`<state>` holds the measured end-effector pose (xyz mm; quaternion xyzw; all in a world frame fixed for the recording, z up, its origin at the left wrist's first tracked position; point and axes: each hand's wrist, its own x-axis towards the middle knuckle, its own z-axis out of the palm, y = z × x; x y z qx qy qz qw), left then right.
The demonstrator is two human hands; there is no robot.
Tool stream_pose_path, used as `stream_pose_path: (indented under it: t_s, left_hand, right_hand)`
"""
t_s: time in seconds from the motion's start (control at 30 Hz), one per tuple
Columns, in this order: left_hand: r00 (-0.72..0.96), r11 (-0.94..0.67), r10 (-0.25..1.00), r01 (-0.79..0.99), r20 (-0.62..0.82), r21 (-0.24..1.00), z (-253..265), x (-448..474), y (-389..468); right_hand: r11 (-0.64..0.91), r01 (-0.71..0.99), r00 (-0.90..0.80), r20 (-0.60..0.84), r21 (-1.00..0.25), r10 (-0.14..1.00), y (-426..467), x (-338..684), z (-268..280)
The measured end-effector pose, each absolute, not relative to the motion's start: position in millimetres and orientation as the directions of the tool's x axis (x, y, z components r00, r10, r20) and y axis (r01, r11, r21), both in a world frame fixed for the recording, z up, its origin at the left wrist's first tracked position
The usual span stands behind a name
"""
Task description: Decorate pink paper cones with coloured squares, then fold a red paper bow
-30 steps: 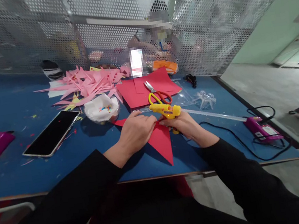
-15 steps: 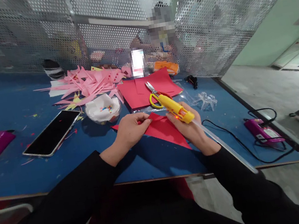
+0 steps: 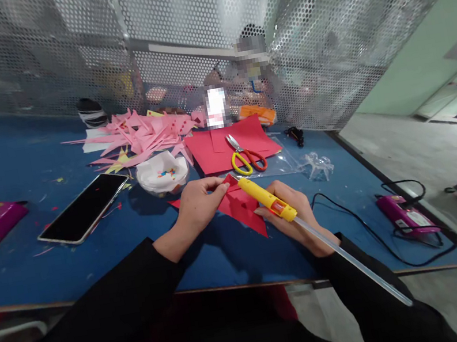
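Note:
My left hand (image 3: 200, 206) pinches a folded piece of red paper (image 3: 241, 207) near its top corner, thumb and fingers pressed together. A yellow hot glue gun (image 3: 265, 197) is in my right hand (image 3: 290, 213), its tip by the paper's folded upper corner. From the back of the glue gun a long clear glue stick (image 3: 353, 261) runs down over my right sleeve. Just beyond the paper, scissors (image 3: 247, 159) with a yellow and a red handle lie partly on red paper sheets (image 3: 225, 148).
A bowl lined with white paper (image 3: 148, 175) holds small coloured bits. Pink paper strips (image 3: 147, 132) are heaped behind it. A black-screened phone (image 3: 86, 209) lies left. Purple power strips (image 3: 404, 214) sit at both sides; a black cable (image 3: 350, 218) crosses the right.
The glue gun has swung left and down, its tip now at the paper's upper fold instead of over the scissors. My right fingers have shifted off the paper's right side.

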<state>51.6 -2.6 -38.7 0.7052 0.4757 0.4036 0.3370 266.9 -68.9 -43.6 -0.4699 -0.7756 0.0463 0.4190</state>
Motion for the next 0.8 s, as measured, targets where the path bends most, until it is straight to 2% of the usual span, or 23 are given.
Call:
stream_pose_path:
  t_s: [0.23, 0.47, 0.8]
  left_hand:
    - [0.238, -0.330, 0.937, 0.376, 0.254, 0.866, -35.7, 51.8, -3.7]
    - [0.251, -0.365, 0.926, 0.403, 0.283, 0.839, -35.0, 51.8, -4.6]
    - [0.261, -0.373, 0.922, 0.403, 0.285, 0.836, -37.1, 52.2, -2.8]
  right_hand:
    - [0.534, 0.701, -0.200, 0.589, -0.473, 0.783, -69.0, 265.6, -41.9]
    - [0.440, 0.737, -0.154, 0.507, -0.513, 0.848, -69.4, 264.0, -39.8]
    - [0.452, 0.762, -0.171, 0.529, -0.465, 0.831, -69.6, 263.8, -39.4]
